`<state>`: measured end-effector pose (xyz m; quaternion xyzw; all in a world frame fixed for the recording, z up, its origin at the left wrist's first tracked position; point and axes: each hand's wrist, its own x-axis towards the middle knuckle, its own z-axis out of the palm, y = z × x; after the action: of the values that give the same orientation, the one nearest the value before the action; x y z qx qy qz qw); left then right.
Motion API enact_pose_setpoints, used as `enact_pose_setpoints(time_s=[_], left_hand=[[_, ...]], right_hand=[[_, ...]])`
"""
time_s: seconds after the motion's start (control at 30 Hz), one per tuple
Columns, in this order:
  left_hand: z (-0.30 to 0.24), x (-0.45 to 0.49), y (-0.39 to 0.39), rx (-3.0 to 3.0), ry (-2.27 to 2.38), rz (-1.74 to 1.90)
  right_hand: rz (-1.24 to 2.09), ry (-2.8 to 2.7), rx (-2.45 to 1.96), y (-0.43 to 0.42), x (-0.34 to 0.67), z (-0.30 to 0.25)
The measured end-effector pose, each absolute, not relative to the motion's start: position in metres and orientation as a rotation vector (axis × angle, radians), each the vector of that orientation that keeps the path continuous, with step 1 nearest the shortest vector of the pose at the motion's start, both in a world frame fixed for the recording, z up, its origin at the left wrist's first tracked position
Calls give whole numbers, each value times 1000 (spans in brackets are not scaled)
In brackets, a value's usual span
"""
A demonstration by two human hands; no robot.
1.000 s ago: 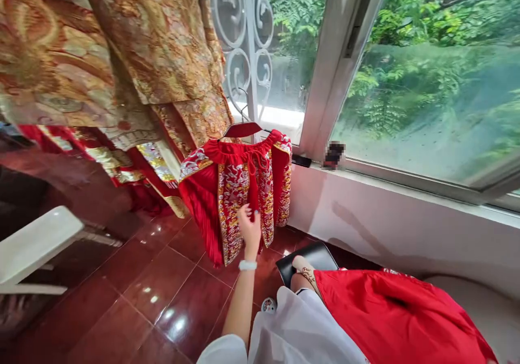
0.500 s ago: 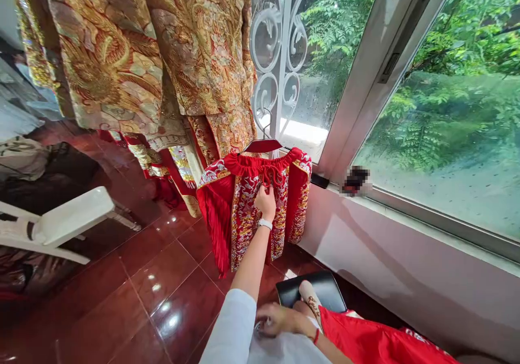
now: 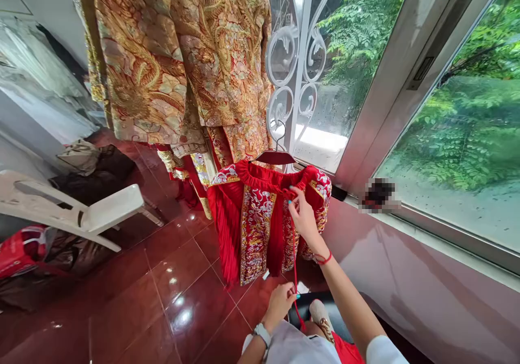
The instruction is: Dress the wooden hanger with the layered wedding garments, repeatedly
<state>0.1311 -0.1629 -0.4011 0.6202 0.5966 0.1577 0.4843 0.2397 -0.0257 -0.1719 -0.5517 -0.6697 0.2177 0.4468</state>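
Note:
A red skirt [image 3: 274, 228] with gold and silver embroidered panels and a gathered waistband hangs from a dark red hanger [image 3: 275, 158]. My right hand [image 3: 304, 216], with a red bracelet, reaches up to the front of the waistband, its thumb and fingers pinched on the red drawstring there. Low over my lap, my left hand [image 3: 279, 300], wearing a watch, has its fingers closed on the same red drawstring [image 3: 294, 264], which runs downward from the waistband. The string's knot is partly covered by my right fingers.
Gold embroidered garments [image 3: 182, 71] hang behind on the left. A white chair [image 3: 116, 207] stands on the red tiled floor [image 3: 162, 299]. To the right are a window sill [image 3: 426, 236] and a white scrolled grille [image 3: 298, 66]. A black seat [image 3: 341, 312] is below my hands.
My left hand has moved from the bow down toward my lap, drawing out the string; the bow has come loose. My right hand has risen to the waistband. The view has shifted left.

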Motion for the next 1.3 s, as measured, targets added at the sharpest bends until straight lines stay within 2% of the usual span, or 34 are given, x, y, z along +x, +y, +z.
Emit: enact_pose_setpoints(time_s=[0.07, 0.13, 0.2, 0.27, 0.4, 0.47, 0.6, 0.8, 0.97, 1.13, 1.3], left_hand=[[-390, 126, -150, 1483, 1393, 528], [-365, 115, -130, 1312, 1413, 887], [-327, 101, -105, 1073, 1412, 1289], [-279, 91, -81, 994, 1296, 1518], [-198, 101, -46, 1055, 969, 1457], [-183, 111, -40, 945, 888, 1484], [-190, 104, -52, 809, 895, 1519], [-205, 78, -86, 1076, 1119, 1352], [-236, 101, -134, 1092, 1243, 1165], [-268, 120, -178, 1079, 1351, 963], [-249, 121, -198, 1269, 1386, 732]], right_hand=[[531, -1856, -1484, -25, 230, -175], [589, -1988, -1534, -40, 221, -193], [650, -1985, -1547, -62, 217, -213], [695, -1957, -1520, -79, 219, -223], [871, -1945, -1368, -70, 248, -207], [800, -1882, -1529, -47, 271, -196], [419, -1681, -1996, -10, 311, -187], [489, -1880, -1712, -23, 278, -183], [320, -1707, -1750, -42, 248, -187], [559, -1502, -1546, -47, 236, -202], [1063, -1296, -1264, -16, 208, -206]])
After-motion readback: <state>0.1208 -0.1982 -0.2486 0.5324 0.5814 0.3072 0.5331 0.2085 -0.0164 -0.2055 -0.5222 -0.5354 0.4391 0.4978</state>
